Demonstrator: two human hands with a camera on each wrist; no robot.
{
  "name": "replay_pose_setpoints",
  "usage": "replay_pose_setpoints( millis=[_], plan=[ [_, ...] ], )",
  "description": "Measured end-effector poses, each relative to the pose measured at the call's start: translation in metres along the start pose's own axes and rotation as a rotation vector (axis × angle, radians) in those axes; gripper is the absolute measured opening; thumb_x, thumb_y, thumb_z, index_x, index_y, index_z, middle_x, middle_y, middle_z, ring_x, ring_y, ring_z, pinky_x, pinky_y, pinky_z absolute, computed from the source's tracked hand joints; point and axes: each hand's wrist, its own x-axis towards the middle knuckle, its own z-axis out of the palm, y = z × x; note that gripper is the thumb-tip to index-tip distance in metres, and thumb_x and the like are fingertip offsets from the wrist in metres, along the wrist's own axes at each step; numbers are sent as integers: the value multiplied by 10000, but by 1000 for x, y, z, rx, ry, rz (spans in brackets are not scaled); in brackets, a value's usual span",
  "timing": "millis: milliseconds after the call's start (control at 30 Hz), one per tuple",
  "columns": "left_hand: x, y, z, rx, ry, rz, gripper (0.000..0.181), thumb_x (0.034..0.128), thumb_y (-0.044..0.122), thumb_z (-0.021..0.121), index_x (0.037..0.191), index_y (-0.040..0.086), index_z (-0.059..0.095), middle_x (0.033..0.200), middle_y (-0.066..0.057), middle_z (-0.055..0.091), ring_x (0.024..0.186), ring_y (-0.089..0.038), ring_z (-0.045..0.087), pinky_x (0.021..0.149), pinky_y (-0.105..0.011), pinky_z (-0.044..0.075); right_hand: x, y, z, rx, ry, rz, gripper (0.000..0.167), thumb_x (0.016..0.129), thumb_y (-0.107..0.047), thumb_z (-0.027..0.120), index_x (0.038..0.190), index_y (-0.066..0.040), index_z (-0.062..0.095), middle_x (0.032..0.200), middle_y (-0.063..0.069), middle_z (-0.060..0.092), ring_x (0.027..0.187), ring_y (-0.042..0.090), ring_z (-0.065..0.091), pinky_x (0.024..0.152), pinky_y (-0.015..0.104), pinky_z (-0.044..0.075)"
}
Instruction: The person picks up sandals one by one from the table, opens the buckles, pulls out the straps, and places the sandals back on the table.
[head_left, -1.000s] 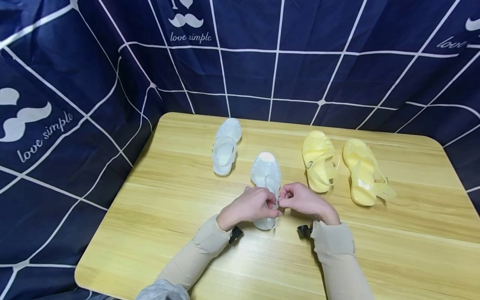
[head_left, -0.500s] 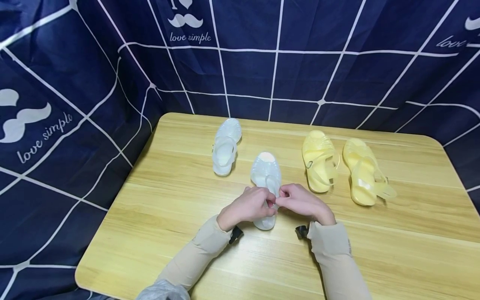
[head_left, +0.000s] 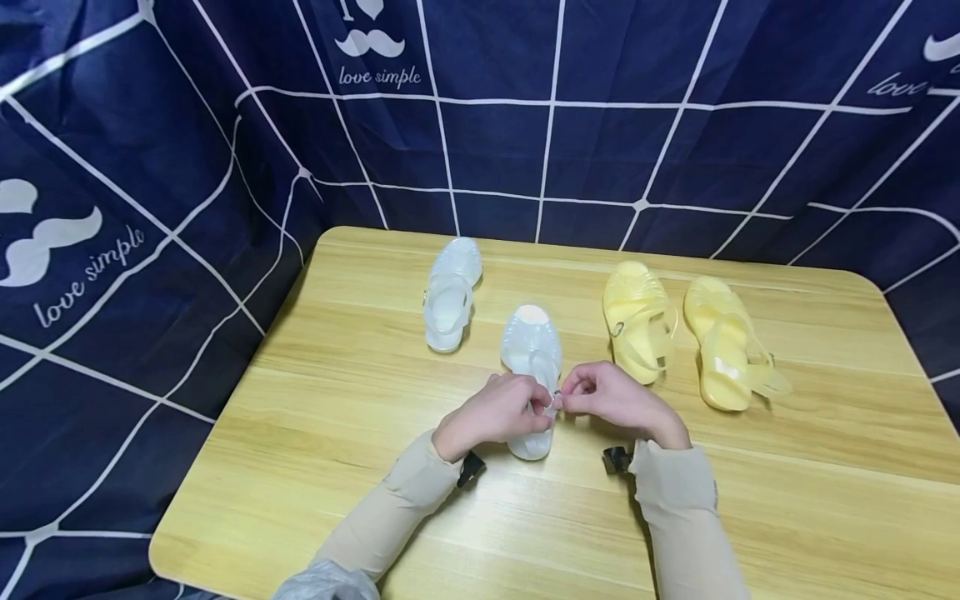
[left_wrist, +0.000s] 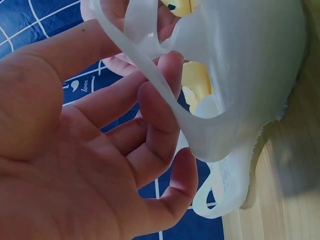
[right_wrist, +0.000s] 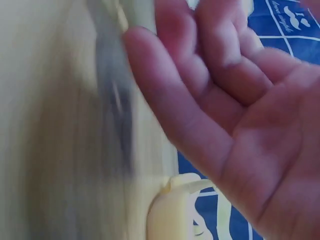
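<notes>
A translucent white jelly sandal (head_left: 531,337) lies on the table, toe pointing away, between my two hands. My left hand (head_left: 501,410) reaches over its heel part from the left and pinches the ankle strap (left_wrist: 150,69), its fingers bent around that thin band. From the right, my right hand (head_left: 618,402) pinches the strap's side near a small buckle (head_left: 557,397) with thumb and forefinger. In the right wrist view the right hand's fingers (right_wrist: 170,95) are curled, but their tips are partly out of frame. The exact fit of strap and buckle is hidden by the fingers.
A second white sandal (head_left: 452,292) stands farther back on the left. Two yellow jelly sandals, one (head_left: 633,292) beside the other (head_left: 712,304), lie on the right, the outer one with its strap splayed. A blue gridded cloth (head_left: 495,150) hangs behind the wooden table (head_left: 337,333).
The right hand first shifted slightly left toward the left hand, then drew back right, exposing the buckle area between them. The left hand stayed nearly in place. The sandals have not moved.
</notes>
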Motion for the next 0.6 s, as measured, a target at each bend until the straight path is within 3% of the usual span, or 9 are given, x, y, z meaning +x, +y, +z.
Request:
replay_pose_setpoints(
  millis=[133,333,600],
  plan=[
    [-1,1,-1,4,-2,-2,103,856,248,690,758,220,673,697,166,590,680,1,512,696,-262,344,0,-1,-2,36,-8,-18,224,868,-234,700,908,-15,679,800,108,691,727,164,620,665,235,500],
    [0,0,0,25,-1,9,188,857,245,686,687,214,613,672,160,578,666,-10,509,688,-268,345,-1,-5,-2,18,-1,-35,171,866,-174,688,923,-12,698,813,110,714,743,210,652,659,224,505],
    [0,-1,2,18,10,19,232,853,240,687,653,211,573,652,163,567,660,-9,506,696,-275,334,0,-5,1,-32,49,-26,98,796,-118,692,859,-44,702,738,52,685,674,133,595,622,211,468]
  ],
)
